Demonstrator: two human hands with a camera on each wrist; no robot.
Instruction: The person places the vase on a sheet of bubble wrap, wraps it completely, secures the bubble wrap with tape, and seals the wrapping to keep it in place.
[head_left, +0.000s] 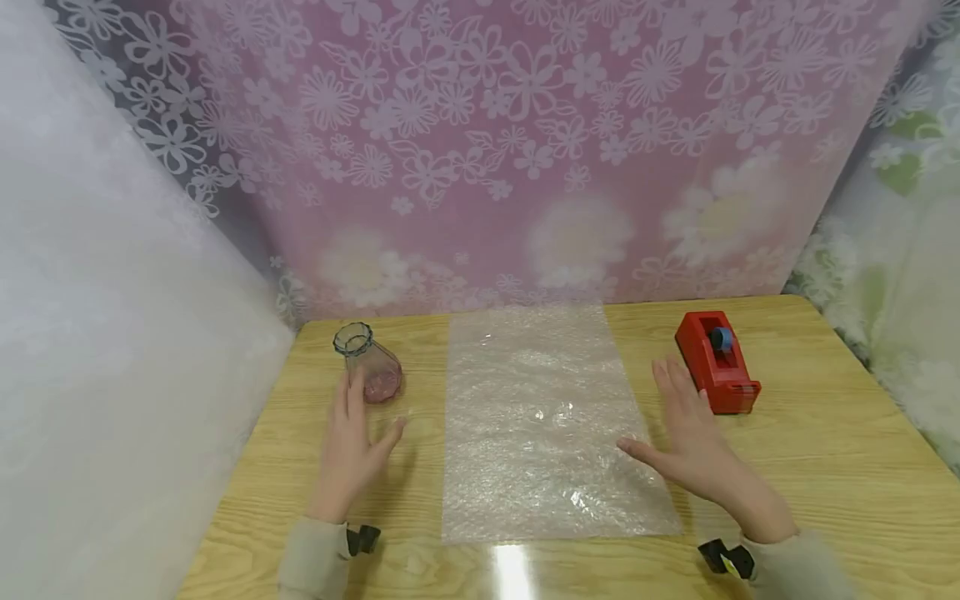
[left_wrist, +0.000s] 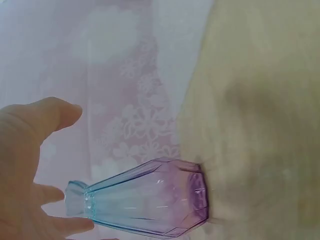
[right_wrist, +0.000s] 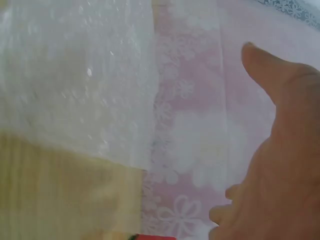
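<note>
On the left of the table stands a faceted glass vase (head_left: 380,372), blue at its neck and pink-purple at its base. My left hand (head_left: 351,450) is beside it, fingers extended toward the glass and thumb spread away. In the left wrist view the vase (left_wrist: 145,197) is upright on the table, its neck near my fingertips. A sheet of bubble wrap (head_left: 540,433) lies flat in the middle of the table. My right hand (head_left: 697,437), fingers straight and thumb out, hovers by the sheet's right edge, holding nothing. Its fingertips are close to a red tape dispenser (head_left: 720,367).
The table (head_left: 847,467) has a light wood grain. Behind it hangs a pink floral cloth (head_left: 480,167), with a white cloth (head_left: 135,333) at the left and a floral cloth (head_left: 900,275) at the right. A roll of blue tape (head_left: 722,338) sits in the dispenser.
</note>
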